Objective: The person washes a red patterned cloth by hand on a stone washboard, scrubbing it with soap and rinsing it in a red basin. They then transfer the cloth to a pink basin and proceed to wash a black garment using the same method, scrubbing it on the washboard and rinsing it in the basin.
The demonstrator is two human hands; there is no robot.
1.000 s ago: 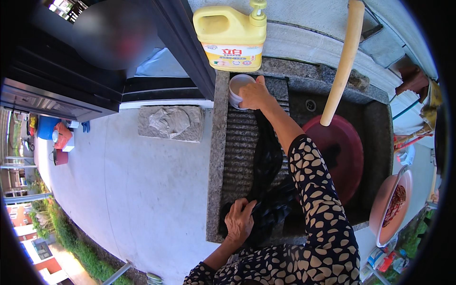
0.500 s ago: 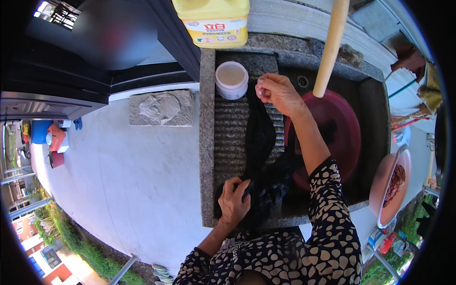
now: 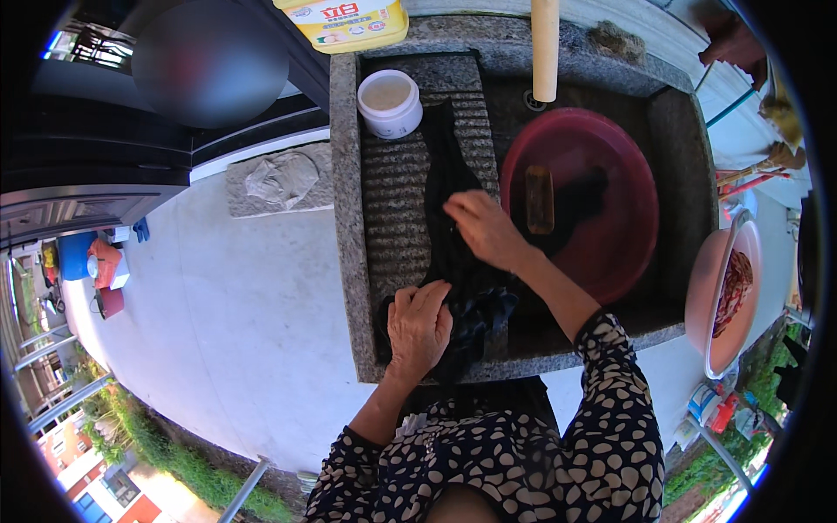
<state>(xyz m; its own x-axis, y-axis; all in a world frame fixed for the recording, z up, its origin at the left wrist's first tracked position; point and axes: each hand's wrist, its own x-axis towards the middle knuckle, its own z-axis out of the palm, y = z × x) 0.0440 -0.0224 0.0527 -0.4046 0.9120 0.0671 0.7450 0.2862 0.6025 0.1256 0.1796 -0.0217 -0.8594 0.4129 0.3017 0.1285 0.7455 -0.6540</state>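
Observation:
A black wet garment [image 3: 446,166] lies stretched along the ridged stone washboard [image 3: 397,205], its near end bunched at the front edge. My left hand [image 3: 418,329] is closed on that bunched end. Over the middle of the cloth is my right hand [image 3: 490,228], fingers pinched together and pointing down at it. Whatever those fingertips hold is hidden. An open white tub [image 3: 390,105] with pale contents stands at the washboard's far left corner. To the right, a dark red basin [image 3: 643,187] holds water, more dark cloth [image 3: 582,202] and a brown oblong block [image 3: 540,200].
The stone sink [image 3: 347,235] surrounds washboard and basin. A yellow jug [image 3: 349,30] stands at its far left rim. One pale wooden pole [image 3: 545,52] juts over the sink. A pink basin [image 3: 711,288] with patterned cloth sits beyond the right rim. A grey cloth [image 3: 281,180] lies on a slab at left.
My right hand has moved from beside the white tub down toward me onto the black garment. My left hand stays on the cloth. The brown block in the basin has come into plain view.

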